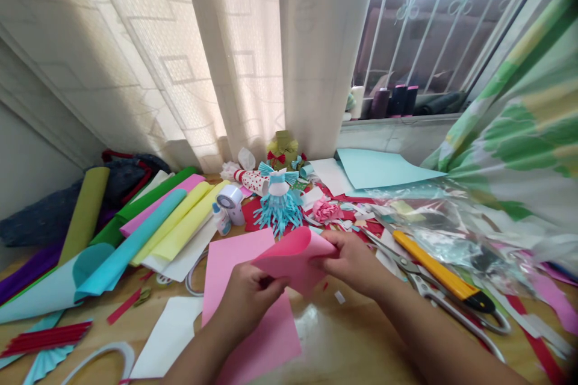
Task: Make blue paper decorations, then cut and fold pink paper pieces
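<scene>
While both bare hands work at it, a curled sheet of rosy-pink paper (293, 258) arches between them, and the step in hand looks like shaping or folding it. The left hand (248, 304) has its fingers bent nearly closed, pinching the sheet's near edge. The right hand (352, 261) curves its fingers over the far edge in a similar grip, so neither hand stands open. The sheet is held just above a flat pale-pink paper sheet (266, 337) on a varnished wooden tabletop (347, 343); whether these are one sheet, I cannot tell. A curve like this seems to call for an even pinch from both sides if it is to crease cleanly.

Just right of the right hand lie steel scissors with silver loop handles (406, 264) and a yellow utility knife (440, 274). Past them, a crumpled clear plastic bag (445, 234) holds paper scraps, too blurred to tell apart. Straight ahead stands a paper figure with a turquoise fringed skirt (277, 213), beside a pink paper rosette (326, 210). Farther back lies a pale-blue paper sheet (383, 168), and dark cylindrical spools (397, 101) stand on the window ledge.
</scene>
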### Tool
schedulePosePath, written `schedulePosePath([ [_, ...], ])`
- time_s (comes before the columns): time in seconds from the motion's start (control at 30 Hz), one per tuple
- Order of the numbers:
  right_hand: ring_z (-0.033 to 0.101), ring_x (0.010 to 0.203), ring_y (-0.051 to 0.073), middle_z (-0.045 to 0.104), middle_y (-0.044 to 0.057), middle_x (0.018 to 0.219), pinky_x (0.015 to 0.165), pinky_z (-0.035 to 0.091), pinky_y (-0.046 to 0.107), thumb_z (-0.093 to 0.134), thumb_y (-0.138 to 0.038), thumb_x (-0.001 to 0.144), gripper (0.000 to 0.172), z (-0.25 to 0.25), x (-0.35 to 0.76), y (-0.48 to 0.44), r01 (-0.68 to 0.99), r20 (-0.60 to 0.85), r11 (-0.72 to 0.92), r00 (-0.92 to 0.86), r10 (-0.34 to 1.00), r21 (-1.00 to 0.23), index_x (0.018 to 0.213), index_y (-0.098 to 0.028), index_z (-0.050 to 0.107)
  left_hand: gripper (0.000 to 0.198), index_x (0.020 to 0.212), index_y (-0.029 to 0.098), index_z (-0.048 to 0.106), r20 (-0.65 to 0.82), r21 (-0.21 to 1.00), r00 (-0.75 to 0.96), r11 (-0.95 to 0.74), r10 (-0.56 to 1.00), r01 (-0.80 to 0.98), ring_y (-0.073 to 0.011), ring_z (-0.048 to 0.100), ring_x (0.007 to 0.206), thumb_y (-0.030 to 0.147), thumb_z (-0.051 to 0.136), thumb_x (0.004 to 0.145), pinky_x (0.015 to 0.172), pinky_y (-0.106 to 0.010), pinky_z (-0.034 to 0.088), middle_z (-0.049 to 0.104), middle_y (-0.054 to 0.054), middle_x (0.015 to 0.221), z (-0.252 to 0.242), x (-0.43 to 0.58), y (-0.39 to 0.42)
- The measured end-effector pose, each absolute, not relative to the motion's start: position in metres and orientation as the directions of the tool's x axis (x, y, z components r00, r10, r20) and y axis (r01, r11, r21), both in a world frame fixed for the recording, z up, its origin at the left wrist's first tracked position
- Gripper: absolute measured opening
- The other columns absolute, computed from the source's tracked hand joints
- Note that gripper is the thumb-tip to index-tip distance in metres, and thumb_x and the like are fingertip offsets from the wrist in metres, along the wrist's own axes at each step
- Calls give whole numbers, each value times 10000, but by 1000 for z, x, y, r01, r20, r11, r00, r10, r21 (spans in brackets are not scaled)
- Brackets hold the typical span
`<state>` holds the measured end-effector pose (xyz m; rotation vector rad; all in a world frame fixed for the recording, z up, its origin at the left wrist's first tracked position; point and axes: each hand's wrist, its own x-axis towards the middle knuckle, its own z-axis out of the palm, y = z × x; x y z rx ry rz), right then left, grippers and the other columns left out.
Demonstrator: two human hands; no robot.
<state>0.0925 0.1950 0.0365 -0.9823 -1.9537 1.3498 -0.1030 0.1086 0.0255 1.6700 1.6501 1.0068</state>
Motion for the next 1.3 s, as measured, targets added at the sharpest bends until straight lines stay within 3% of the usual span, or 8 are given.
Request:
schedulePosePath([
  [0.13, 450, 570, 117, 481, -41, 583, 520, 320, 219, 598, -184, 647, 83, 41, 94, 197, 236, 23, 177, -540, 842, -956, 588, -169, 541, 302, 506, 149, 645, 46, 825, -46, -12, 998, 566, -95, 388, 427, 330, 606, 744, 448, -215, 269, 480, 25, 425, 23, -106, 109],
  [0.43, 453, 536, 103, 508, -36, 599, 496, 319, 217, 644, -284, 639, 160, 45, 95, 198, 117, -43, 18, -501, 864, -993, 639, -164, 538, 274, 566, 126, 668, -148, 921, -71, 164, 986, 353, -127, 504, 497, 362, 657, 704, 509, -229, 373, 580, -20, 499, 26, -105, 110],
  [0.77, 468, 525, 94, 521, -30, 591, 481, 327, 205, 681, -284, 607, 196, 47, 95, 197, 43, -86, -75, -490, 867, -996, 639, -140, 553, 229, 567, 122, 665, -178, 962, -27, 180, 984, 207, -109, 500, 489, 314, 676, 692, 510, -224, 385, 582, -6, 495, 25, -106, 111],
  [1.13, 487, 526, 89, 558, -27, 590, 488, 340, 201, 744, -299, 607, 227, 38, 98, 202, -51, -81, -119, -473, 877, -992, 643, -139, 587, 239, 548, 122, 665, -197, 948, -78, 210, 977, 239, -106, 500, 487, 309, 676, 695, 513, -230, 383, 586, -12, 492, 25, -107, 111],
  [1.3, 514, 504, 96, 590, -20, 561, 474, 358, 202, 775, -281, 575, 221, 39, 103, 204, -78, -86, -143, -496, 864, -987, 606, -140, 608, 183, 621, 125, 673, -191, 966, -14, 190, 981, 177, -107, 507, 520, 291, 678, 696, 532, -230, 410, 599, -10, 546, 22, -107, 109],
])
